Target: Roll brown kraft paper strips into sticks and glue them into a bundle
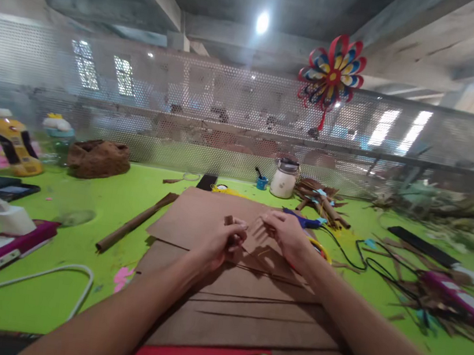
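Over a stack of brown cardboard sheets point(197, 216), my two hands face each other a short way apart. My left hand point(228, 243) is closed, with the end of a small brown strip point(228, 220) sticking up from its fingers. The fingers of my right hand point(285, 233) are bent into a pinch; whatever is between them is too small or blurred to name. Just behind the right hand lies a blue-handled tool point(307, 222) with a black cord. Yellow-and-red rings point(319, 249), perhaps tape rolls, are partly hidden beside the right wrist.
A brown rolled piece point(137, 222) lies left of the cardboard. Farther back stand a white jar point(283, 181), a blue pot point(261, 182) and brown scraps point(321, 200). Purple power strips point(5, 246) with cords flank the green table point(106, 311). A mesh screen point(208, 133) rises behind.
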Motion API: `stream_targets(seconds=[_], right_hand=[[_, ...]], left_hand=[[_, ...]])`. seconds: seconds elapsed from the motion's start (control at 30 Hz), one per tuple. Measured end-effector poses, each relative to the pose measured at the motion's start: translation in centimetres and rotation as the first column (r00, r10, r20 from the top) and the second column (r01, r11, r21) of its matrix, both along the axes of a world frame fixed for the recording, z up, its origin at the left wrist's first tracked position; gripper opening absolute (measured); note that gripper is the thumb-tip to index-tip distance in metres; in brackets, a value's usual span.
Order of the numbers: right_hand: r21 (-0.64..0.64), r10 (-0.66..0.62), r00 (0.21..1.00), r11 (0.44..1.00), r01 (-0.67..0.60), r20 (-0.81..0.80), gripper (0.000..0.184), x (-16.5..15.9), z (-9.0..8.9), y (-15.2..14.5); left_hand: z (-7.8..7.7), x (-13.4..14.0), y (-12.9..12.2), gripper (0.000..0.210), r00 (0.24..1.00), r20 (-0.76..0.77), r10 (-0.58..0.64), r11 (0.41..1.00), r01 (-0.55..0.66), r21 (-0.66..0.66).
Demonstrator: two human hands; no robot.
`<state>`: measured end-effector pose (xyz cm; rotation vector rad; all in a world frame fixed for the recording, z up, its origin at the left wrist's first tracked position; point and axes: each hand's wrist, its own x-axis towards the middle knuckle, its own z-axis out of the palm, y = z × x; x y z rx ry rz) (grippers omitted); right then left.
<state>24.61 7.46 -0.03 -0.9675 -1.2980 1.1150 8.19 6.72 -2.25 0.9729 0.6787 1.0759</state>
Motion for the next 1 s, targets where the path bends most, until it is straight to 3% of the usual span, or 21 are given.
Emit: stream_targets(seconds=[0.07,0.17,0.3,0.43,0.57,0.63,0.7,0.73,0.8,0.87,0.93,1.0], right_hand=[[0.007,-0.025,0.998,1.000,0.025,-0.060,0.013,0.9,0.0,0.3],[-0.016,0.034,0.997,0.999,-0.035,-0.074,0.018,1.8,-0.2,0.3],[-0.045,0.192,0.980,0.981,-0.190,0.059,0.018,1.6,-0.7,-0.6],[-0.017,0.262,0.948,0.964,-0.264,0.181,0.021,0.8,-1.3,-1.5],[-0.100,0.352,0.933,0.933,-0.344,0.074,0.024,0.1,-1.9,-2.2],[-0.142,0.414,0.910,0.902,-0.407,0.020,0.024,-0.1,-2.1,-2.3],[-0.120,0.390,0.920,0.915,-0.385,0.026,0.025,0.0,-2.0,-2.1],[-0.072,0.310,0.949,0.949,-0.306,0.052,0.026,0.1,-1.8,-2.0],[0.082,0.038,0.991,0.995,-0.049,0.130,0.025,0.3,-1.5,-1.9],[0.238,-0.175,0.960,0.964,0.122,0.217,0.021,0.2,-1.2,-2.0],[0.314,-0.176,0.926,0.947,0.067,0.335,0.022,-0.4,-1.2,-2.6],[0.309,-0.084,0.888,0.949,-0.067,0.451,0.023,-1.2,-1.4,-3.3]], left_hand=[[0.2,0.0,0.3,0.009,0.995,0.093,0.037,0.996,-0.030,-0.078],[0.4,0.0,0.6,0.005,0.988,0.153,0.028,0.986,-0.002,-0.167],[0.8,-0.1,0.3,0.018,0.978,0.163,-0.129,0.975,0.155,-0.157],[1.6,0.0,-0.9,0.021,0.956,0.081,-0.282,0.950,0.290,-0.115],[2.1,0.3,-2.0,0.029,0.872,-0.038,-0.487,0.868,0.480,-0.126],[2.0,0.3,-2.1,0.030,0.850,-0.075,-0.521,0.851,0.511,-0.118],[1.7,0.2,-1.8,0.029,0.864,-0.088,-0.495,0.867,0.485,-0.116],[1.5,0.2,-1.6,0.029,0.881,-0.083,-0.465,0.883,0.454,-0.121],[1.1,0.2,-1.1,0.028,0.926,-0.059,-0.373,0.924,0.364,-0.121],[0.9,0.3,-0.7,0.026,0.969,-0.036,-0.246,0.965,0.241,-0.101],[0.8,0.5,-0.6,0.024,0.992,-0.022,-0.124,0.990,0.122,-0.068],[0.7,0.7,-0.7,0.024,0.996,-0.012,-0.092,0.994,0.091,-0.063]])
